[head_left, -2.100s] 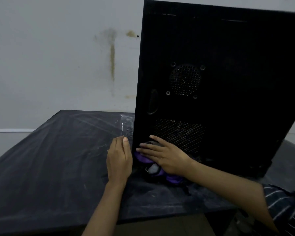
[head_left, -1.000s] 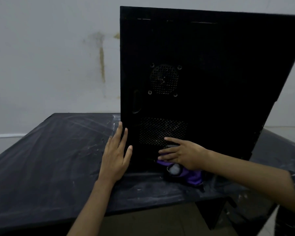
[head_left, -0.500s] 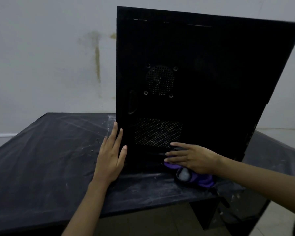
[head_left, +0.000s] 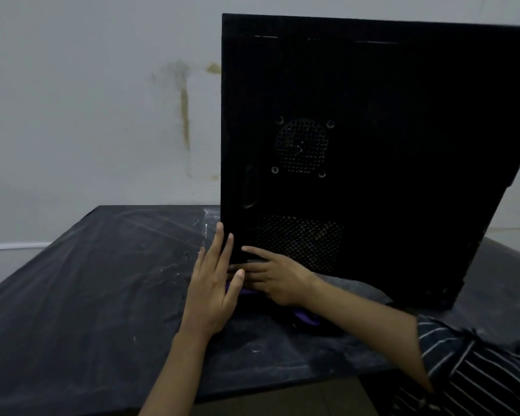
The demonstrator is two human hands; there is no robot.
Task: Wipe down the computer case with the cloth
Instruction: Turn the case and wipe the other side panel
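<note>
Flat right hand (head_left: 278, 280) presses purple cloth (head_left: 308, 318) against tall black metal computer case (head_left: 403, 145).
Left hand (head_left: 212, 292), fingers straight, braces it; hard wiping could tip the case.

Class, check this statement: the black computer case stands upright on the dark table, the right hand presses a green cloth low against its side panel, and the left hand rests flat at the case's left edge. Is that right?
Not quite: the cloth is purple, not green, as the head view shows. The rest holds: the black computer case stands upright on the dark table, the right hand presses the cloth low against its side panel, and the left hand rests flat at the case's left edge.
</note>
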